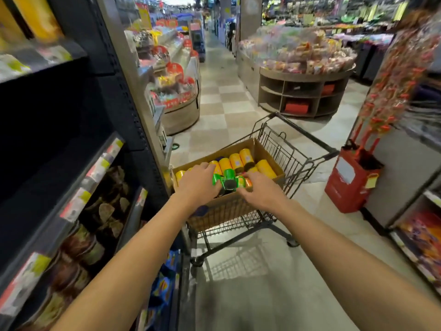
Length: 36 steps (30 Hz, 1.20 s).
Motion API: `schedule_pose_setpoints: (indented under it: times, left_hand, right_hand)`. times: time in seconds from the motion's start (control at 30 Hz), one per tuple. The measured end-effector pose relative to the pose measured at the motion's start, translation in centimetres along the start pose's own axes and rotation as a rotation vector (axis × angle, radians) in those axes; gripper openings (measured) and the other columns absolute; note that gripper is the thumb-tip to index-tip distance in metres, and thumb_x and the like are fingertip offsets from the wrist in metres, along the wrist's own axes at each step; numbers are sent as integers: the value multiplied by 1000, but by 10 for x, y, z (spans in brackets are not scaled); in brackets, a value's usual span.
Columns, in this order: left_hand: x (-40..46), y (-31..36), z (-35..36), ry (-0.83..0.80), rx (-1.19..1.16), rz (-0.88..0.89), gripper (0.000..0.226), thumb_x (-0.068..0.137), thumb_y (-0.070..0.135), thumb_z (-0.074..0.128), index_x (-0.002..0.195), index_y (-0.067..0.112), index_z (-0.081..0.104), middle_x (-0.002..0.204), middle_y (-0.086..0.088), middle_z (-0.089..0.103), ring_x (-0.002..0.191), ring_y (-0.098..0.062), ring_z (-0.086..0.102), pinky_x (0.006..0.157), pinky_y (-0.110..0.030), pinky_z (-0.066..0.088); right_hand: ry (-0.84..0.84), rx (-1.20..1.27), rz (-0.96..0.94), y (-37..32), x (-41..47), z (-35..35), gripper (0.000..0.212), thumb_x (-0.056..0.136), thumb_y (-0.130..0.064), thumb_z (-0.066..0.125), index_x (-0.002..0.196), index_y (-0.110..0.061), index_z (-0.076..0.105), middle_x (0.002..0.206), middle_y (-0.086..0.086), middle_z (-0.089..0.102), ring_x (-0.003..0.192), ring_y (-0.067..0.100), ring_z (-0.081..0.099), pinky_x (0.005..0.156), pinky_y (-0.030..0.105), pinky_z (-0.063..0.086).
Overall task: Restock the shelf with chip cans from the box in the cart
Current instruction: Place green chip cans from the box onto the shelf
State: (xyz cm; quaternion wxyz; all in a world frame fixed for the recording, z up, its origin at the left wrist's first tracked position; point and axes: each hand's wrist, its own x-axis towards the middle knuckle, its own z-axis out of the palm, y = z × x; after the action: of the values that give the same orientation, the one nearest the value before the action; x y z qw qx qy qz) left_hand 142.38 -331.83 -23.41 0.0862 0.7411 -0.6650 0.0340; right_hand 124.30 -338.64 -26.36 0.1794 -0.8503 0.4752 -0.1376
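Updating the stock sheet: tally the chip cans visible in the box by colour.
Yellow cans: 7 visible
Green cans: 3 visible
Orange cans: 1 visible
Total: 11 in the cardboard box; the left hand and right hand may hide more.

Only the person's two arms show, both bare from the lower edge of the picture up to the hands, with no sleeve or cuff reaching into view. The left hand [199, 185] wears no glove, ring or band that can be made out, and the wrist just behind it carries no watch or strap. The right hand [262, 191] is likewise ungloved, its wrist unadorned (the picture is somewhat blurred there, so fine detail such as the nails or a thin ring cannot be told).
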Motion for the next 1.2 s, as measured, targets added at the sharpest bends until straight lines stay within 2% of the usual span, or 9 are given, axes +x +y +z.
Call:
schedule_pose_setpoints:
  times: [0.1, 0.2, 0.3, 0.53, 0.7, 0.83, 1.0, 1.2]
  left_hand:
    - [40, -18, 30, -12, 4, -8, 51, 96, 43, 47, 139, 15, 47, 138, -6, 53, 123, -28, 52, 94, -42, 48]
    - [81, -37, 58, -42, 9, -43, 54, 97, 42, 47, 142, 15, 43, 143, -5, 49, 127, -27, 48, 97, -42, 46]
    - [124, -50, 83, -66, 9, -69, 53, 97, 42, 47, 142, 14, 44, 144, -5, 48, 128, -26, 47, 99, -44, 46]
    - [206, -71, 149, -178, 83, -114, 45, 93, 41, 49, 129, 13, 53, 132, -6, 54, 114, -31, 56, 86, -45, 50]
    - [240, -75, 193, -268, 121, -125, 47, 94, 41, 51, 131, 13, 50, 129, -7, 55, 119, -28, 52, 87, -40, 45]
    - [264, -84, 228, -395, 38, -195, 59, 96, 45, 49, 143, 11, 41, 136, -10, 52, 123, -30, 51, 93, -43, 45]
    - [287, -100, 267, -527, -8, -275, 62, 95, 49, 49, 144, 12, 37, 141, -11, 48, 125, -31, 50, 99, -46, 45]
    - [309, -125, 296, -622, -119, -370, 82, 95, 55, 48, 156, 15, 10, 152, -13, 35, 131, -31, 45, 102, -46, 45]
  right_hand:
    - [31, 100, 12, 17, 36, 26, 60, 94, -47, 58, 144, -19, 42, 141, 2, 51, 128, 21, 48, 102, 45, 46]
    - [38, 104, 10, 42, 79, 46, 60, 94, -45, 58, 145, -19, 41, 141, 1, 48, 131, 21, 43, 104, 44, 44]
    - [36, 89, 4, 68, 127, 63, 59, 94, -44, 59, 144, -16, 43, 139, 4, 51, 129, 21, 45, 104, 39, 42]
    - [-105, 74, 24, 118, 226, 104, 59, 95, -43, 58, 143, -14, 42, 135, 8, 51, 125, 27, 47, 101, 43, 45]
    - [-239, 6, 72, 145, 270, 135, 57, 94, -45, 56, 139, -13, 44, 136, 10, 52, 125, 29, 49, 99, 43, 45]
    - [-324, -13, 113, 158, 306, 154, 56, 94, -47, 55, 138, -14, 43, 133, 10, 53, 123, 30, 50, 97, 44, 46]
    - [-433, 67, 187, 160, 350, 179, 63, 96, -48, 54, 146, -15, 33, 139, 12, 49, 127, 32, 49, 101, 46, 45]
    - [-502, 222, 364, 150, 392, 203, 66, 98, -41, 55, 150, -15, 25, 142, 15, 47, 128, 32, 48, 104, 44, 43]
